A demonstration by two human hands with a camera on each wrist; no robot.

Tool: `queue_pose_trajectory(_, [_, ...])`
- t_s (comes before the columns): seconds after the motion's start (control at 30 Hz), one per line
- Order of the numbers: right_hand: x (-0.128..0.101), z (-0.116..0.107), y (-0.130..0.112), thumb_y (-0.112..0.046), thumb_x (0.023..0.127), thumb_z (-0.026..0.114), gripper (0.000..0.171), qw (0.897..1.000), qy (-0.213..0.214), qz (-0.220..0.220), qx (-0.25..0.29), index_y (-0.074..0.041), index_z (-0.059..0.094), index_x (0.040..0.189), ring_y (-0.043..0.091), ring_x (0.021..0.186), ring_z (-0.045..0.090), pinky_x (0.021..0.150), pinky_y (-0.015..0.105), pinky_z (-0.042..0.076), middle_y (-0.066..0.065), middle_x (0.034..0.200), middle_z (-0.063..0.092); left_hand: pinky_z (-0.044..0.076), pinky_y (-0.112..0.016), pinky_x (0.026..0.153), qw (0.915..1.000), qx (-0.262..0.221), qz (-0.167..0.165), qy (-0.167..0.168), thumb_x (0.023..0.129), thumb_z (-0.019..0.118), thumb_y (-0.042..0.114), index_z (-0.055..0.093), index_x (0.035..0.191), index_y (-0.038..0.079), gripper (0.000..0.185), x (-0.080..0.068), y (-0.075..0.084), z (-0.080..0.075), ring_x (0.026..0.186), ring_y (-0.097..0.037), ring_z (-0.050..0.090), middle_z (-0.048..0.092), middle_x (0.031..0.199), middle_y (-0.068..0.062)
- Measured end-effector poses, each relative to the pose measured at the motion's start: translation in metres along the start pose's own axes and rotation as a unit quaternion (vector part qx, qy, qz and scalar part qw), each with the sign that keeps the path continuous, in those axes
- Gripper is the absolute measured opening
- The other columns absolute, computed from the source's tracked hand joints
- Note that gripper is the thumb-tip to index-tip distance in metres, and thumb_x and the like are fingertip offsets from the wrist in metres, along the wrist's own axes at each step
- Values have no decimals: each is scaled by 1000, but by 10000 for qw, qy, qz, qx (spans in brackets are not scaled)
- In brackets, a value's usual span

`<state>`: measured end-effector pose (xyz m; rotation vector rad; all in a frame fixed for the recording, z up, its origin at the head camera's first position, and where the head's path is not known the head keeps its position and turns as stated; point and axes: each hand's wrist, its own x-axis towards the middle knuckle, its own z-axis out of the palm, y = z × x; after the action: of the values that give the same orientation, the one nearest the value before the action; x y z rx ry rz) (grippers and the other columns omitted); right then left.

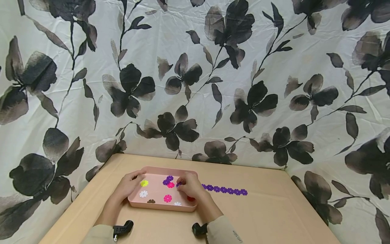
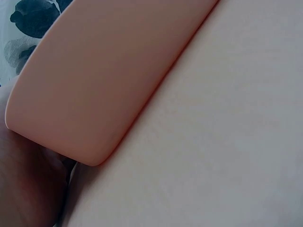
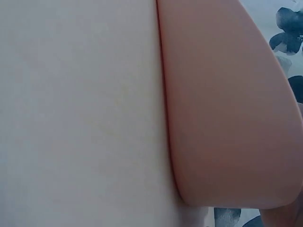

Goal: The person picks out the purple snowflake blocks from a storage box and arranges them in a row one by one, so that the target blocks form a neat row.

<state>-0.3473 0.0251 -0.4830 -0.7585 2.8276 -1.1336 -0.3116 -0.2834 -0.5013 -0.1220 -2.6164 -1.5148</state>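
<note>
A shallow pink tray holds loose flower-shaped pieces in several colours. My left hand grips the tray's left side, its fingers over the rim. Over the tray's right half, my right hand pinches a purple flower-shaped piece between thumb and fingertips. Just left of it lie more purple pieces and a pink piece. Both wrist views look at the tray's outer front wall, with only a bit of each hand at the edge.
A row of purple flower pieces runs rightward on the table from behind my right hand. In the tray also lie a yellow piece, white pieces, a brown piece and another pink piece. Floral cloth hangs behind the table.
</note>
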Motion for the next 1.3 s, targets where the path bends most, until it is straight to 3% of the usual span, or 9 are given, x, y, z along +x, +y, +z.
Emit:
queue_pose_trajectory(0.37, [-5,-1,0,-7,89,82,24,9966,515,37,639,-9,81,112,11,90,61,87,28,59,-3,101,71,28,-58,126,9999,-28,-116,-14,110,53,34,54,151,5,50,-1,0,-1,153,-41,37,52,157,-15])
queue_pose_trajectory(0.73, [-9,-1,-1,-3,90,80,24,9859,1025,-22,1325,-10,81,113,8,90,64,84,19,60,-1,104,66,29,-58,126,9998,-94,-179,-40,110,53,34,53,151,5,50,-4,0,-1,153,-41,36,51,157,-15])
queue_pose_trajectory(1.0, [-15,-26,-4,-3,89,80,21,9777,1105,48,1785,-10,81,109,13,93,69,82,22,63,1,108,66,29,-59,125,9998,-11,-190,-11,110,53,36,54,151,4,52,-2,1,-1,152,-42,37,52,157,-17])
queue_pose_trajectory(1.13, [-21,-41,2,-1,91,77,22,9787,1109,-106,1722,-4,79,112,16,95,68,83,22,62,5,110,66,29,-59,126,9996,-49,-272,-20,109,54,38,54,151,5,53,0,1,0,153,-42,36,51,158,-16])
queue_pose_trajectory(1.3, [-31,-60,17,2,92,76,21,9822,1292,-492,1269,-2,78,112,20,94,71,83,22,62,9,111,68,29,-59,126,9996,-52,-290,-5,109,54,37,54,151,5,53,1,-1,0,153,-43,36,50,158,-17])
